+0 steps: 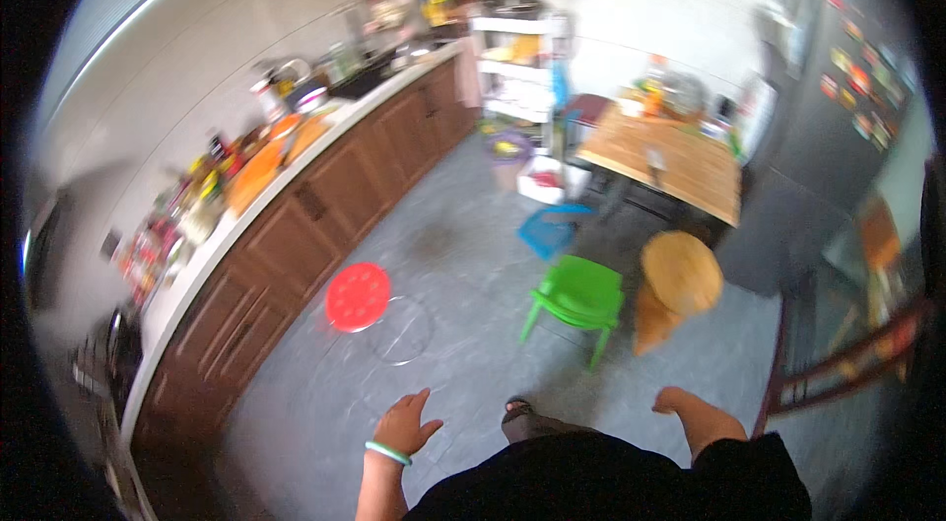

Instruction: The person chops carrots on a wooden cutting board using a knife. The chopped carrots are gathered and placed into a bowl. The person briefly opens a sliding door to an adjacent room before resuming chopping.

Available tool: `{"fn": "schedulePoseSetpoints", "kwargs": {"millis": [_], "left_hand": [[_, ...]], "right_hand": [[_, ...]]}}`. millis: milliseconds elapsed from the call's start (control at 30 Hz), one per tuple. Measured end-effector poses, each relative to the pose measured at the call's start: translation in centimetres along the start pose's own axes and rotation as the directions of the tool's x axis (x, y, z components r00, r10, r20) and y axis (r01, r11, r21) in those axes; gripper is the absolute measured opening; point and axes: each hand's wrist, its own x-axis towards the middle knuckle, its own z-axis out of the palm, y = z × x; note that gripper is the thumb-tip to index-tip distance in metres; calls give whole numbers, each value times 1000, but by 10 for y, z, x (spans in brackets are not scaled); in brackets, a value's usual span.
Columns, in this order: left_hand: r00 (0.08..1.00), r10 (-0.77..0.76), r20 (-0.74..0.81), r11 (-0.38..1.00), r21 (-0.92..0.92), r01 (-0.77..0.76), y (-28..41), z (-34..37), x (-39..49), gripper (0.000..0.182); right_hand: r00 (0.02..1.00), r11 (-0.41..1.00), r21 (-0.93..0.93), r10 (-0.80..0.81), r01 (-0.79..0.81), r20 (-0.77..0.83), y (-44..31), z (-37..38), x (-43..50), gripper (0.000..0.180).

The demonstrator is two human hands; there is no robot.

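Observation:
My left hand (404, 423), with a pale green bangle at the wrist, is held over the grey floor with its thumb apart and nothing in it. My right hand (671, 400) hangs in the air on the other side of my body; its fingers look curled, and their inner side is hidden. Beyond my left hand stands a round red stool (358, 297) with metal ring legs. A small green plastic chair (584, 292) is in front of me, between the hands and farther out. Just right of it is a round wooden stool top (681, 273).
Brown cabinets (295, 240) with a crowded white countertop (251, 214) run along the left. Farther off are a white shelf rack (515, 68), a blue small chair (550, 231) and a wooden table (665, 159). A dark refrigerator (802, 144) and a dark wooden chair (850, 366) stand at right.

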Motion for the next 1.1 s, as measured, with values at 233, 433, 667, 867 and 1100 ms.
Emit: {"fn": "schedulePoseSetpoints", "kwargs": {"millis": [233, 433, 667, 867, 1100], "left_hand": [[965, -262, -30, 963, -74, 260, -54, -73, 27, 64], [920, -391, 16, 912, -127, 390, -121, -108, 76, 63], [914, -286, -288, 958, -73, 277, -233, -163, 157, 51], [842, -290, -454, 957, -146, 251, -304, -226, 263, 33], [667, -321, -672, 943, -162, 291, -418, -285, 427, 17]], "right_hand": [[864, 847, -380, -465, 371, -192, -100, -193, 67, 38], [750, 826, -82, -544, 558, -377, -261, -366, 120, 32], [710, 736, -155, -677, 659, -195, -388, -456, 131, 38], [805, 782, -276, -591, 559, -44, -390, -533, 195, 40], [861, 804, -335, -506, 491, 49, -354, -683, 323, 43]]}}
